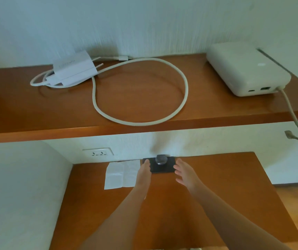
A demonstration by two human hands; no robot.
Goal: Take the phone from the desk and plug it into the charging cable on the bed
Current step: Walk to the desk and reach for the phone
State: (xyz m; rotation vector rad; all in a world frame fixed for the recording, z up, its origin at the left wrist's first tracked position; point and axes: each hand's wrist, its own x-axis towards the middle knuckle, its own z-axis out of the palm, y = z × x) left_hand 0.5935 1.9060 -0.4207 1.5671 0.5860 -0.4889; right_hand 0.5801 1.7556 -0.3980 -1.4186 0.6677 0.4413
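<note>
— While both arms reach out over the wooden surface [207, 204], where is the phone [162, 166]?

— At the far edge of it, lying flat against the wall, dark, with a round grey knob on its back. The left hand [143, 173] has its fingers straight and its fingertips touching the phone's left edge. The right hand [186, 173] is just beside the phone's right edge with fingers spread and relaxed; I cannot tell whether it touches. Neither hand grips anything.

— What lies beside it?

— A creased white paper sheet [121, 175] lies flat just left of the phone, partly under the left hand. On the wall, left of that and a little higher, is a white wall socket [97, 152].

— And on the shelf [36, 109] above?

— At its far left is a white charger brick [74, 69] with pale lettering on its top face; it is too faint and blurred to read for sure. A thick white cable [184, 82] runs from it in one wide loop across the middle of the shelf. At the far right sits a white box-shaped power bank [243, 69] with two ports on its near face; a short cord [292, 114] hangs from its near right corner over the shelf's edge, its plug dangling free.

— Any label on the box?

— Only a small pale mark on top, not legible.
</note>
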